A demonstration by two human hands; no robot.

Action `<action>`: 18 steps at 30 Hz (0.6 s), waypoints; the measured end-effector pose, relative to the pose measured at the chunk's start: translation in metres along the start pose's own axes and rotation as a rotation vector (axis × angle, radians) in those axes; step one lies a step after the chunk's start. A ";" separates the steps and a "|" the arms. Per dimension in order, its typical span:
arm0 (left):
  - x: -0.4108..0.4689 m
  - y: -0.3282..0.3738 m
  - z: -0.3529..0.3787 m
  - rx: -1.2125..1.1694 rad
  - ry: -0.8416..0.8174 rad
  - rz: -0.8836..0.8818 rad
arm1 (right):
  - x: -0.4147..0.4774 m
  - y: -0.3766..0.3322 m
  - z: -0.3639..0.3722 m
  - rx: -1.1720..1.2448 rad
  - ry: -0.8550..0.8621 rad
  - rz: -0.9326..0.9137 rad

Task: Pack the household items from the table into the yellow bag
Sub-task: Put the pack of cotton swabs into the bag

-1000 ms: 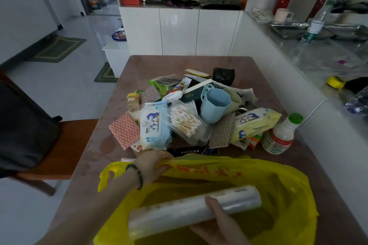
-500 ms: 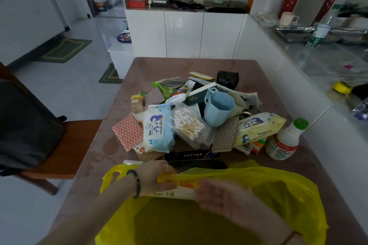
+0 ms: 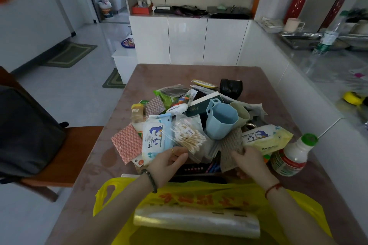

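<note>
1. Yellow bag (image 3: pixel 199 199): near edge of the tabletop (image 3: pixel 258 77), mouth open toward the pile. One item inside, a clear film roll (image 3: pixel 197 223) lying crosswise.
2. Pile: mid-tabletop, just beyond the bag. Includes blue wipes pack (image 3: pixel 156 139), cotton swabs (image 3: pixel 189 137), blue cup (image 3: pixel 221 121), grey cloth (image 3: pixel 231 149), yellow wipes pack (image 3: pixel 266 139), pink cloth (image 3: pixel 126 143), white bottle (image 3: pixel 292 155) at right.
3. Left hand (image 3: pixel 167 165): grip narrow, fingertips at the near edge of the swabs bag; whether it has hold, I cannot tell.
4. Right hand (image 3: pixel 251 163): grip closed on the near part of the grey cloth.
5. Step in hand, as judged: picking the next items off the pile's near side; most of the packing remains.
6. Next move calls for: lifting the cloth clear without dragging the cup that rests at its far end, then carrying it near, over the bag's rim, and releasing beside the roll.
</note>
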State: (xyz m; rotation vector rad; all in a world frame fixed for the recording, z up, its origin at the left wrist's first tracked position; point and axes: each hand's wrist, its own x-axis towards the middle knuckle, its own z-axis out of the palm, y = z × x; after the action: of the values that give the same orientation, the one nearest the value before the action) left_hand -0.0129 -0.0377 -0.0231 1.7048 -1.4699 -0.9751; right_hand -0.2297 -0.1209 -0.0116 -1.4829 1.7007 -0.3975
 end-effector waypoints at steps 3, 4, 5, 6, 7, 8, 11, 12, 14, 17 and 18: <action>0.005 0.001 0.003 -0.271 0.021 -0.088 | -0.026 0.014 -0.024 0.087 0.231 -0.138; 0.006 0.003 0.004 -0.358 0.008 -0.103 | -0.039 0.019 -0.028 0.200 0.302 -0.184; 0.006 0.004 0.006 -0.443 -0.009 -0.115 | -0.052 0.022 -0.028 0.322 0.321 -0.246; 0.006 0.006 0.009 -0.518 -0.039 -0.128 | -0.063 0.021 -0.024 0.426 0.286 -0.300; 0.005 0.008 0.014 -0.572 -0.076 -0.136 | -0.071 0.019 -0.015 0.482 0.195 -0.329; 0.003 0.011 0.018 -0.625 -0.111 -0.138 | -0.074 0.015 -0.004 0.475 0.068 -0.347; -0.001 0.015 0.029 -0.771 -0.059 -0.170 | -0.071 -0.010 0.026 0.273 -0.251 -0.415; -0.001 0.014 0.027 -0.821 0.026 -0.204 | -0.064 -0.018 0.033 0.248 -0.255 -0.433; -0.003 0.007 0.014 -0.902 0.219 -0.247 | -0.045 -0.033 0.044 0.261 -0.083 -0.467; -0.013 -0.007 -0.009 -0.910 0.396 -0.264 | -0.004 -0.054 0.064 -0.014 0.121 -0.548; -0.018 -0.011 -0.015 -0.903 0.430 -0.269 | 0.008 -0.060 0.072 -0.137 0.118 -0.536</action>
State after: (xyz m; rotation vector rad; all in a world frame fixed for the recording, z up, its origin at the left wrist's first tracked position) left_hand 0.0038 -0.0181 -0.0238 1.3036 -0.3994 -1.0878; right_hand -0.1358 -0.1236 -0.0161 -2.0531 1.4193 -0.6700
